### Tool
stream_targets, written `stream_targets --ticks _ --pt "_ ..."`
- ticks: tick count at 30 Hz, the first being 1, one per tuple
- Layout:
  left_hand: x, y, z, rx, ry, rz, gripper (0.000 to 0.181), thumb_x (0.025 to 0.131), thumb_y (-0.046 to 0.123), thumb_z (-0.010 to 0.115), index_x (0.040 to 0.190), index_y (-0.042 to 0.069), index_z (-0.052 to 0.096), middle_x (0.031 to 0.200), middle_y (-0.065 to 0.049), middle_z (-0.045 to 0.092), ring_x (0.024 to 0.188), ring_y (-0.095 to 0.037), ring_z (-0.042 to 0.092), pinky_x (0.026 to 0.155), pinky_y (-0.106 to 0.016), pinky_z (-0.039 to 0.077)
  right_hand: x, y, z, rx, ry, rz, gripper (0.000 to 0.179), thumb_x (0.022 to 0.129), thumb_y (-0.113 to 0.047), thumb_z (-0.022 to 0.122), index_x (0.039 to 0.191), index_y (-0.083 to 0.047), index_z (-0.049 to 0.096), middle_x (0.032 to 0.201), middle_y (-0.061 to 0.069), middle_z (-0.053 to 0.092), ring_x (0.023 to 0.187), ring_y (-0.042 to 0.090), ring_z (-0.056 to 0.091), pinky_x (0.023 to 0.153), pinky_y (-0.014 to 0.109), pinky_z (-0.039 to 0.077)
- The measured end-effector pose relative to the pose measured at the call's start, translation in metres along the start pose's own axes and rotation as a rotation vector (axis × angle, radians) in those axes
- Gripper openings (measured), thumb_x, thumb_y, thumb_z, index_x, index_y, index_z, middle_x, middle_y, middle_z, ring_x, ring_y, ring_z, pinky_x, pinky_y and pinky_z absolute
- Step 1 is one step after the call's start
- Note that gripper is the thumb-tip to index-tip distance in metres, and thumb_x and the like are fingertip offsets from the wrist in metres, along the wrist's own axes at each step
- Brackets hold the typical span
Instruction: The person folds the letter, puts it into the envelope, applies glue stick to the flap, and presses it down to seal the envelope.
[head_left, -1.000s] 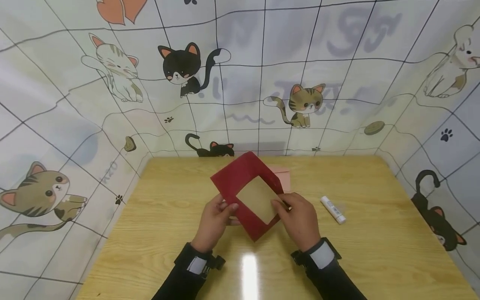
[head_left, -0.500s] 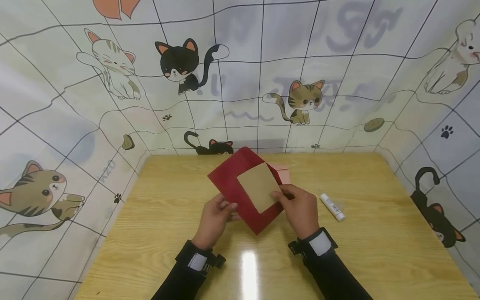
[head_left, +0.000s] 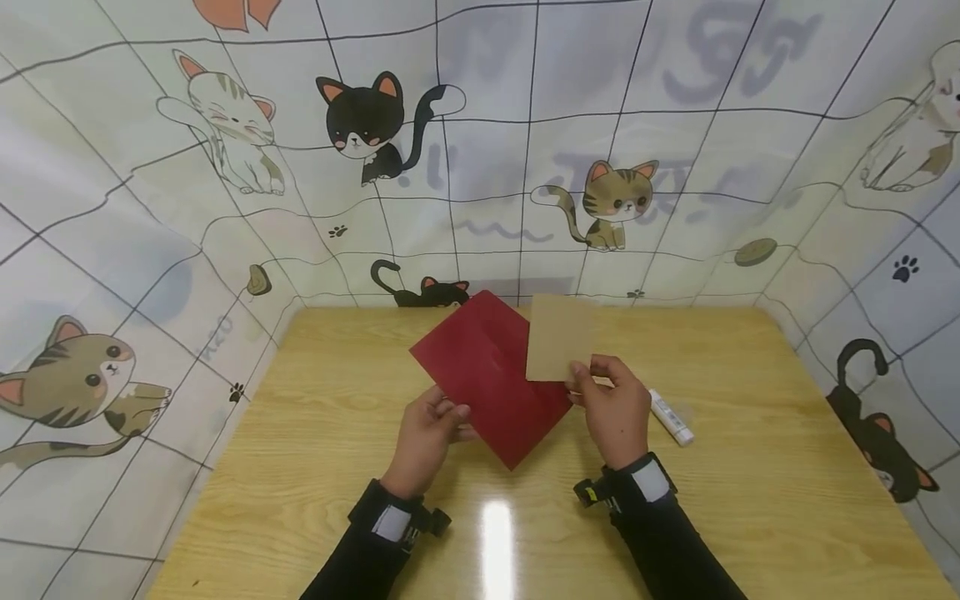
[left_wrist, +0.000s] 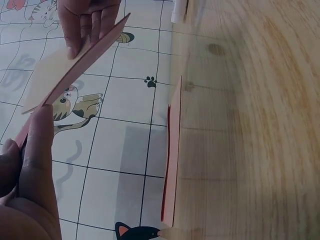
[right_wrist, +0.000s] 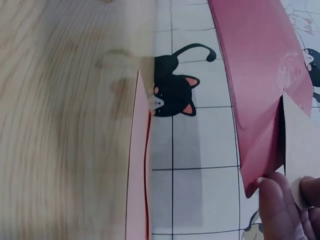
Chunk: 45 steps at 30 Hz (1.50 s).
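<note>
Reaching in from the near side in dark sleeves (head_left: 351, 556), wearing black wrist straps (head_left: 365, 506) with small pale patches. Pinching the lower-left edge of a red paper (head_left: 487, 375) between thumb and fingers of the left hand (head_left: 423, 437), holding it in the air above the table (head_left: 300, 500). Pinching the lower right corner of a tan card (head_left: 558, 337) with the right hand (head_left: 617, 412), pressing the thumb on its front. Holding the card upright over the right-hand part of the red paper, leaving any contact between them unclear. Appearing deep red, four-sided and turned cornerwise, with a faint sheen, and showing a folded edge and dark gap in the right wrist view. Appearing plain, smooth, matte and straight-edged in the card's case. Having a slim white tube (head_left: 670, 418) lying on the pale, streaky wood grain, just beside the right hand. Showing a thin, folded pink paper (right_wrist: 137, 185) farther back on the table. Ending at a rippled cat-print cloth (head_left: 487, 175), ruled with dark gridlines.
</note>
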<state>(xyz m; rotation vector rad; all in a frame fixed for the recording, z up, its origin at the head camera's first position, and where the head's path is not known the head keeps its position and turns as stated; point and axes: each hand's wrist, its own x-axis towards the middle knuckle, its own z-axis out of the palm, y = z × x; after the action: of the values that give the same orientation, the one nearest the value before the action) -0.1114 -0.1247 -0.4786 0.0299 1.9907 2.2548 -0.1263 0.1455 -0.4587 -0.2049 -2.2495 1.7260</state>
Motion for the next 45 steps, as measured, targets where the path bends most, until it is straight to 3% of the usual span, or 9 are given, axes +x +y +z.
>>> stream_targets --ticks 5,12,17,22,25,30,33,40,45 --pt "0.000 -0.001 -0.001 -0.015 -0.006 -0.003 0.039 0.109 -0.010 0.062 0.148 -0.005 0.064 0.108 -0.010 0.084 0.092 -0.014 0.083 0.087 -0.043 0.072 -0.001 0.000 0.005 0.044 -0.005 0.026 0.029 0.111 -0.020 0.076 0.129 0.003 0.072 0.122 0.023 0.072 0.092 0.011 0.086 0.079 0.023 0.069" --pt "0.001 -0.006 -0.003 -0.038 -0.004 -0.005 0.041 0.110 -0.009 0.061 0.150 -0.003 0.062 0.109 -0.005 0.085 0.095 -0.013 0.083 0.084 -0.035 0.072 -0.005 0.002 0.010 0.040 0.003 -0.023 0.027 0.107 -0.009 0.079 0.130 0.003 0.071 0.118 0.026 0.075 0.095 -0.005 0.074 0.076 0.021 0.068" --pt "0.004 -0.005 -0.004 -0.033 -0.004 0.006 0.040 0.111 -0.007 0.061 0.151 -0.001 0.063 0.118 -0.010 0.086 0.100 -0.014 0.084 0.086 -0.036 0.072 -0.005 0.005 0.012 -0.096 0.015 -0.121 0.036 0.104 -0.009 0.084 0.136 -0.003 0.069 0.115 0.022 0.084 0.101 0.017 0.080 0.074 0.016 0.065" --pt "0.015 0.002 -0.004 -0.016 -0.016 0.051 0.037 0.111 -0.007 0.062 0.148 -0.002 0.063 0.115 -0.009 0.086 0.101 -0.013 0.083 0.086 -0.037 0.072 -0.002 0.006 0.012 -0.153 0.007 -0.180 0.036 0.105 -0.010 0.082 0.138 -0.005 0.069 0.118 0.022 0.085 0.105 0.037 0.084 0.082 0.030 0.071" --pt "0.022 0.007 -0.003 -0.015 -0.013 0.067 0.037 0.110 -0.008 0.063 0.147 -0.003 0.064 0.110 -0.004 0.086 0.101 -0.012 0.084 0.086 -0.037 0.072 0.002 0.006 0.011 -0.157 0.016 -0.210 0.034 0.105 -0.009 0.081 0.137 -0.005 0.070 0.118 0.022 0.086 0.103 0.037 0.085 0.082 0.031 0.071" --pt "0.030 0.011 -0.001 -0.033 -0.021 0.069 0.037 0.110 -0.008 0.062 0.148 -0.005 0.062 0.107 -0.001 0.085 0.101 -0.012 0.084 0.086 -0.036 0.072 0.007 0.005 0.009 -0.145 0.029 -0.246 0.031 0.105 -0.005 0.079 0.135 -0.003 0.072 0.115 0.022 0.086 0.098 0.038 0.086 0.077 0.008 0.060" --pt "0.032 0.010 -0.002 -0.041 -0.025 0.062 0.037 0.111 -0.009 0.061 0.148 -0.005 0.062 0.109 -0.001 0.085 0.102 -0.013 0.084 0.087 -0.037 0.072 0.008 0.005 0.009 -0.152 0.029 -0.263 0.030 0.106 -0.004 0.078 0.135 -0.002 0.073 0.113 0.023 0.086 0.094 0.039 0.086 0.075 0.003 0.055" --pt "0.035 0.009 -0.002 -0.033 -0.043 0.079 0.040 0.111 -0.009 0.062 0.150 -0.003 0.062 0.119 -0.008 0.086 0.105 -0.014 0.085 0.088 -0.039 0.072 0.011 0.007 0.009 -0.192 -0.011 -0.331 0.029 0.105 -0.005 0.080 0.133 -0.004 0.078 0.108 0.019 0.087 0.084 0.033 0.085 0.074 0.009 0.057" --pt "0.037 0.009 0.000 -0.039 -0.053 0.085 0.038 0.110 -0.010 0.061 0.148 -0.005 0.063 0.118 -0.008 0.086 0.105 -0.015 0.085 0.089 -0.039 0.072 0.012 0.008 0.008 -0.204 -0.058 -0.359 0.031 0.105 -0.007 0.080 0.136 -0.006 0.080 0.116 0.018 0.087 0.092 0.031 0.086 0.077 0.019 0.064"
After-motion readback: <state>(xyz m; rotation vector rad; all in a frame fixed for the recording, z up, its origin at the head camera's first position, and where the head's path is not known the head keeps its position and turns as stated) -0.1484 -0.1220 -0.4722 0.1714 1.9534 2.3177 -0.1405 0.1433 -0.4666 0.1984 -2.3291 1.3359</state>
